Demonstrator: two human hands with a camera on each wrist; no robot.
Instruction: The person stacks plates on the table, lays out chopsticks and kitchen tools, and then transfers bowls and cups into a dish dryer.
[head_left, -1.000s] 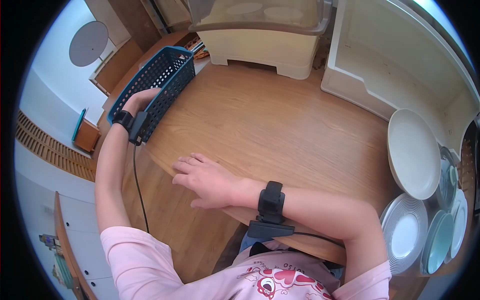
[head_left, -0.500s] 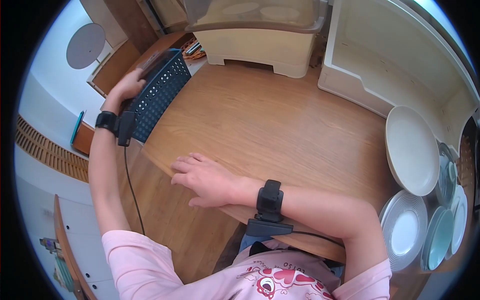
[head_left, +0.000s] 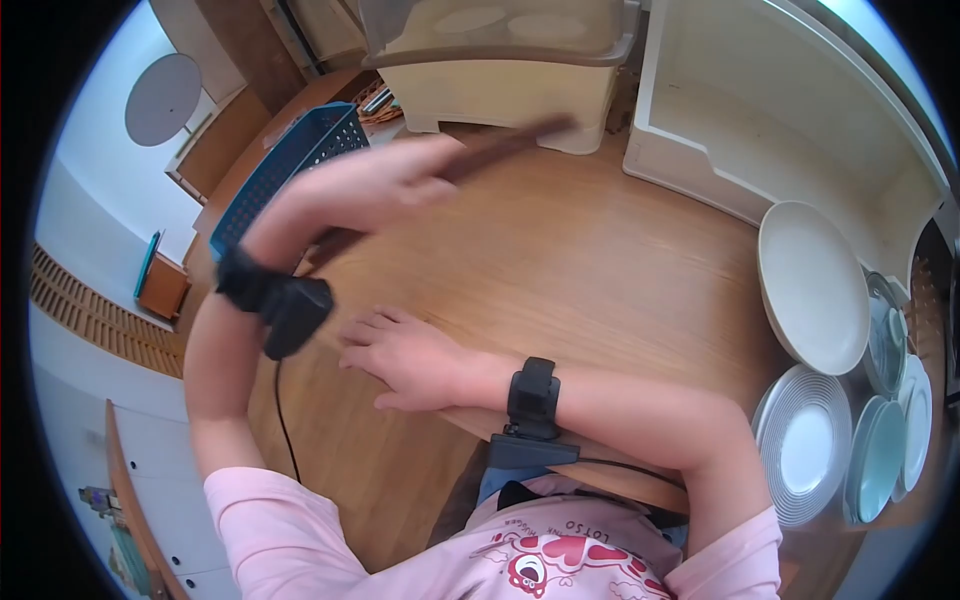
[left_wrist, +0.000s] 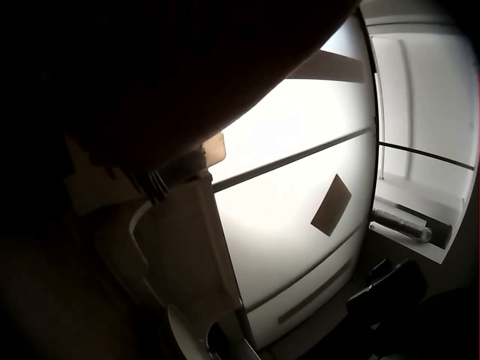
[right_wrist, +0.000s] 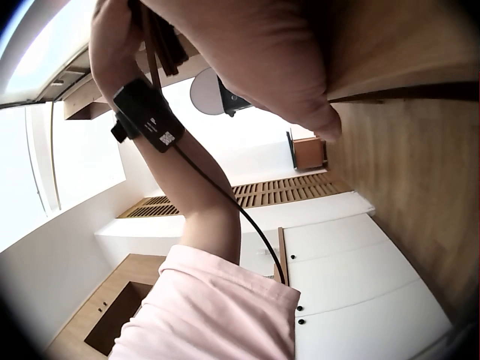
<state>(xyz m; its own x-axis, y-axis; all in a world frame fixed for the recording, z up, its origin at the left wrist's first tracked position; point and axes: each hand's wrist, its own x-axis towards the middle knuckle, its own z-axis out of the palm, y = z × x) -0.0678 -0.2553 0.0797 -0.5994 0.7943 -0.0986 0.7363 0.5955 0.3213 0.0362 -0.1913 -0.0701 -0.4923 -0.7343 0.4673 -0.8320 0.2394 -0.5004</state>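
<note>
My left hand (head_left: 370, 185) grips a bundle of dark brown chopsticks (head_left: 515, 143) over the left side of the wooden table (head_left: 600, 260), blurred in the head view. The sticks' far ends point toward the back of the table. In the right wrist view, the ends of several brown chopsticks (right_wrist: 166, 49) hang below that hand. Left of it stands a blue perforated basket (head_left: 275, 180), partly hidden by the wrist. My right hand (head_left: 410, 360) rests on the table's front-left edge with fingers spread, holding nothing. The left wrist view is mostly dark.
A cream box with a translucent lid (head_left: 490, 95) stands at the back, beside a large cream tray-like bin (head_left: 700, 160). On the right stand an oval white plate (head_left: 815, 290), a ribbed white plate (head_left: 805, 445) and green plates (head_left: 880, 460).
The left hand was inside the basket, then lifted out over it with blurred sticks. Now it has swung right over the table, holding the chopsticks. The right hand has stayed put.
</note>
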